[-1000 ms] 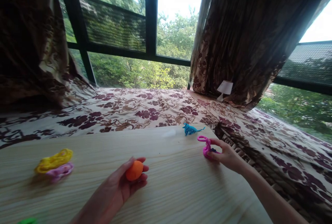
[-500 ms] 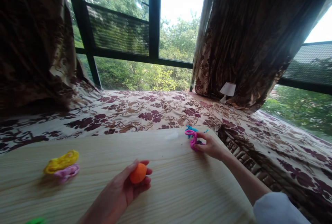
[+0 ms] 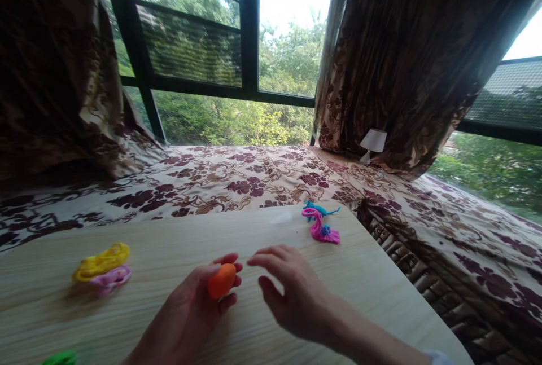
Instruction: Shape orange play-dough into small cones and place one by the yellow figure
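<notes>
An orange ball of what looks like modelling clay [image 3: 222, 281] rests in my left hand [image 3: 192, 300], held between thumb and fingers above the table. Just to its right is my right hand [image 3: 292, 291], holding nothing, its thumb and fingers apart and pointing at the ball without touching it. Beyond my right hand lies a curved pink clay figure [image 3: 318, 227] with a small blue bit on it. Right behind that sits a blue clay figure [image 3: 324, 210] with thin ends.
The pale wooden table [image 3: 178, 241] carries a yellow clay shape [image 3: 101, 262] beside a light pink one [image 3: 110, 280] on the left. A green piece [image 3: 60, 358] shows at the bottom edge. Behind are a flowered cloth [image 3: 245, 184], a small white lamp [image 3: 373, 141] and curtains [image 3: 389, 60].
My right hand has let go of the pink clay figure and moved left and nearer, toward the orange ball. The left hand has shifted slightly left, still holding the ball.
</notes>
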Tool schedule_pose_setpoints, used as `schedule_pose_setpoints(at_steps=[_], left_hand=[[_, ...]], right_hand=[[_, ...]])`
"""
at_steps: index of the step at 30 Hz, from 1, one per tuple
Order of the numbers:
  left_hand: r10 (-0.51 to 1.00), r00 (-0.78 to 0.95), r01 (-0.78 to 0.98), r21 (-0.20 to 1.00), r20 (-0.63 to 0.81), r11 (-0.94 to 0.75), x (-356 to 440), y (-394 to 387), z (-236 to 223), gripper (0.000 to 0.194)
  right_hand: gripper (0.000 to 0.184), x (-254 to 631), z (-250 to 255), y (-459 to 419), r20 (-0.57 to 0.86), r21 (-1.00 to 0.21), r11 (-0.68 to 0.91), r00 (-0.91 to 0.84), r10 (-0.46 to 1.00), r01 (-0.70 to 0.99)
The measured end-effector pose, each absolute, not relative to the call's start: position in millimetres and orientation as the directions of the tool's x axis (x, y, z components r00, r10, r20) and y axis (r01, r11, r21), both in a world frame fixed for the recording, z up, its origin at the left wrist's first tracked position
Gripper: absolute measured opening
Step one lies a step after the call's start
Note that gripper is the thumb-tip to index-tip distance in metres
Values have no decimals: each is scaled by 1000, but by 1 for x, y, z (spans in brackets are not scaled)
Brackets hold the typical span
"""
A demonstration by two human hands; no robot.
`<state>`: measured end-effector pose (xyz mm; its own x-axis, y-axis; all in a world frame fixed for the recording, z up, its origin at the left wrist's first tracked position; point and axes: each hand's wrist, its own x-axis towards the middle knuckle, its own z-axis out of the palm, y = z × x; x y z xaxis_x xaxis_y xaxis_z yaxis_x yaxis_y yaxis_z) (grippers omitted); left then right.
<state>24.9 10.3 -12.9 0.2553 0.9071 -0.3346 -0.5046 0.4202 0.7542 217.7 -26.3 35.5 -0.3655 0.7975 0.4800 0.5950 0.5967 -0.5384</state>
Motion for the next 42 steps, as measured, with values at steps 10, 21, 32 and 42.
schedule_pose_setpoints(at_steps=[10, 21, 32, 42], left_hand=[[923, 204, -414, 826, -325, 383, 24, 11, -7, 19], [909, 301, -563, 716, -287, 413, 28, 2, 21, 24], [921, 166, -625, 685, -352, 375, 16, 6, 8, 24], [921, 341, -618, 693, -190, 372, 16, 4, 12, 36]], right_hand=[[45, 185, -26, -18, 480, -625, 583, -333, 811, 519], [40, 188, -32, -15, 429, -752, 520, -298, 853, 406], [32, 190, -34, -15, 392, -745, 486, -289, 873, 457], [32, 190, -35, -13, 383, -733, 493, -315, 868, 469]])
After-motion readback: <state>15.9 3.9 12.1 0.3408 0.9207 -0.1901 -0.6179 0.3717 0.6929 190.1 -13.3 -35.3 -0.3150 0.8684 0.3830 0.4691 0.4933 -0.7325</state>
